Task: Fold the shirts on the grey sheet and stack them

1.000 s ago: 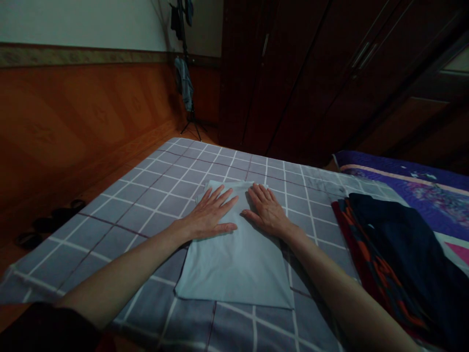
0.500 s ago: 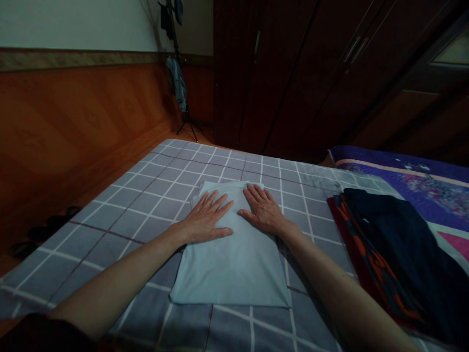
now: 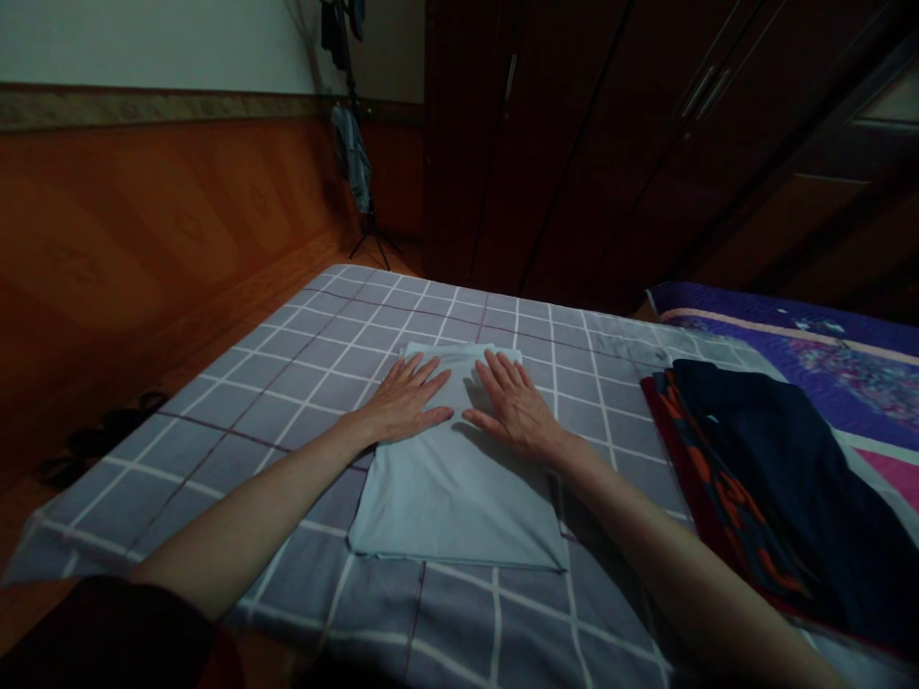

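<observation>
Resting both bare hands on a folded pale blue cloth, the person is keeping them open and flat, palms down, gripping nothing. The left hand is lying on the cloth's far left part with its fingers spread, and the right hand is lying on the far right part, the two thumbs pointing toward each other across a narrow gap. The cloth is lying flat near the middle of a grey checked bed cover, which is marked with a grid of white and maroon lines.

Just right of the cloth, a navy garment is lying over a red-and-orange patterned cloth, with both of them partly covering the edge of a purple patterned quilt. Beyond the bed, dark wooden wardrobe doors with metal handles are filling the right of the room. Orange-brown wood panelling is running along the left wall beneath a pale painted wall. In the corner, a tripod stand is holding hanging clothes, and dark slippers are sitting on the wooden floor beside the bed.
</observation>
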`<state>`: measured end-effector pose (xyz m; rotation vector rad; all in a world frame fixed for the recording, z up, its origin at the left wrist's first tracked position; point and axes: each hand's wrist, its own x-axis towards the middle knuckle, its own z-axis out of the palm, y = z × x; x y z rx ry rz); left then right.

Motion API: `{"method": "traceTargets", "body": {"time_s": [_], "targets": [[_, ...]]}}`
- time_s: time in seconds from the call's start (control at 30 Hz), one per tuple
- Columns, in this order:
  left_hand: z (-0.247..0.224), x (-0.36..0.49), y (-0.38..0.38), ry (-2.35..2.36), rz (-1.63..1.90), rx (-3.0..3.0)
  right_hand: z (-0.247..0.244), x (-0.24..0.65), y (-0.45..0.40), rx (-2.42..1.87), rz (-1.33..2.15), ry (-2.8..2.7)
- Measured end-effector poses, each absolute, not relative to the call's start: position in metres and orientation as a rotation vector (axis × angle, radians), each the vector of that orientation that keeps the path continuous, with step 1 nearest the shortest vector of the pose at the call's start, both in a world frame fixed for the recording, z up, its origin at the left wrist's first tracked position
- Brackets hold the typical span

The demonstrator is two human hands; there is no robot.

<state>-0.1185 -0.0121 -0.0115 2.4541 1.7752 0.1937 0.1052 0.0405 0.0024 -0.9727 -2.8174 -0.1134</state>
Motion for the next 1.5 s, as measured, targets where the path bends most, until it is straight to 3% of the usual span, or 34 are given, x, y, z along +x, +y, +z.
{"method": "traceTargets", "body": {"time_s": [0.2, 0.77, 0.97, 1.07, 1.2, 1.5], "targets": [[-0.013, -0.120, -0.012, 1.763, 0.175, 2.466, -0.003, 0.113, -0.024, -0.655, 0.073, -2.953], [0.007, -0.115, -0.021, 1.747, 0.163, 2.503, -0.007, 0.172, -0.040, -0.845, 0.093, -2.889], [0.052, -0.121, -0.080, 1.404, 0.429, 2.655, -0.009, 0.175, -0.039, -0.877, 0.084, -2.873], [0.062, -0.123, -0.126, 1.240, 0.341, 2.585, -0.010, 0.174, -0.039, -0.874, 0.058, -2.868], [0.057, -0.126, -0.167, 1.309, 0.196, 2.546, -0.009, 0.174, -0.039, -0.875, 0.034, -2.883], [0.039, -0.130, -0.174, 1.390, 0.350, 2.631, -0.014, 0.174, -0.038, -0.886, 0.032, -2.867]]}}
